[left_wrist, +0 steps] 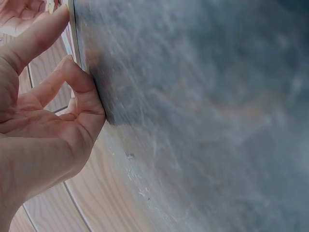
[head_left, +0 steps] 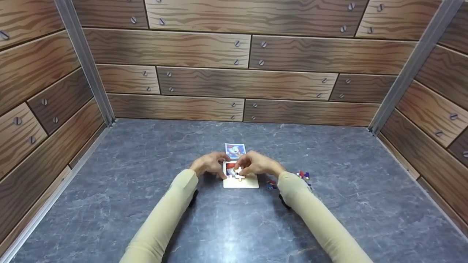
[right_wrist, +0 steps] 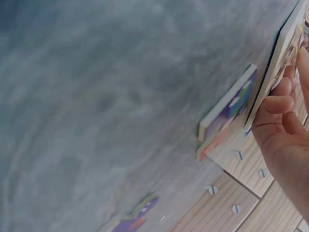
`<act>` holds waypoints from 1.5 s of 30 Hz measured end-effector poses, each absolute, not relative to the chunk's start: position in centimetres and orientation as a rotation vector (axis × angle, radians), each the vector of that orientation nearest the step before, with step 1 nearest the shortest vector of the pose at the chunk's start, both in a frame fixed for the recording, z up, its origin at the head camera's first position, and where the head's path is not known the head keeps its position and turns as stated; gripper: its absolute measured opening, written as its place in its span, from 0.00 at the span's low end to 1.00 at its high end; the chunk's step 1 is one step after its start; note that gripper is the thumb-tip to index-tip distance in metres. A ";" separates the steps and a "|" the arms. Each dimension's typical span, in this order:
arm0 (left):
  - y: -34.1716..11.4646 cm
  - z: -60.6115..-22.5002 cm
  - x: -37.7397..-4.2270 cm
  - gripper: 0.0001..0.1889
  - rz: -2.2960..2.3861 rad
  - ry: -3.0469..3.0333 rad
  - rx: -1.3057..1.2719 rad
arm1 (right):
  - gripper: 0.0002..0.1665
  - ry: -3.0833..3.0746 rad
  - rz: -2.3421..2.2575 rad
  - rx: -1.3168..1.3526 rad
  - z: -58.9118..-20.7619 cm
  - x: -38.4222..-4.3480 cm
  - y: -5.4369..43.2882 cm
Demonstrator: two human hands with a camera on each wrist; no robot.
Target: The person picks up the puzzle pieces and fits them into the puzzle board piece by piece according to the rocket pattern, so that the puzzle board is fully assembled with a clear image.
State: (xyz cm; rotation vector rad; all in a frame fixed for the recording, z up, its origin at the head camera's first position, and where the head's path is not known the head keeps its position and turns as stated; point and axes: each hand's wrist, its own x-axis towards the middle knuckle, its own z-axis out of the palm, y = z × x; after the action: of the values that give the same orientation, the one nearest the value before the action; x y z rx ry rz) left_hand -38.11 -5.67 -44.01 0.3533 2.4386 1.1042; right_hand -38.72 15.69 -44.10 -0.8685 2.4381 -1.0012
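A pale jigsaw puzzle board lies flat on the table, partly filled with colourful pieces and bare along its near part. Against its left side rests my left hand, thumb and a finger touching the edge; in the left wrist view, the other fingers bend down to the tabletop. My right hand comes over the board from the right and pinches a small puzzle piece above the picture area. Its fingers hide part of that piece and the board. Curled right fingers also show at the board's edge in the right wrist view.
A picture card lies just beyond the board. Loose puzzle pieces lie to the right, partly behind the right sleeve; another piece is nearer the board. Wood-patterned walls enclose the grey table.
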 end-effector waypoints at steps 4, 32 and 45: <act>-5.7 -44.1 -38.1 0.34 1.098 2.442 0.366 | 0.12 2.438 -0.990 -0.874 -44.3 -38.8 15.6; -5.8 -44.1 -38.3 0.35 1.075 2.468 0.365 | 0.18 2.483 -0.891 -0.963 -44.3 -38.8 15.4; -5.8 -44.0 -38.1 0.34 1.117 2.432 0.370 | 0.20 2.534 -0.820 -0.956 -44.1 -38.7 15.7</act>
State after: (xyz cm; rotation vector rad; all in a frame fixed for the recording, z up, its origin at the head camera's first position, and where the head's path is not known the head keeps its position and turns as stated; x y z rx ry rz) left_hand -38.10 -5.77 -44.00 0.3704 2.4317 1.1166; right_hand -38.70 15.66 -44.10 -0.9565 2.5344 -0.8201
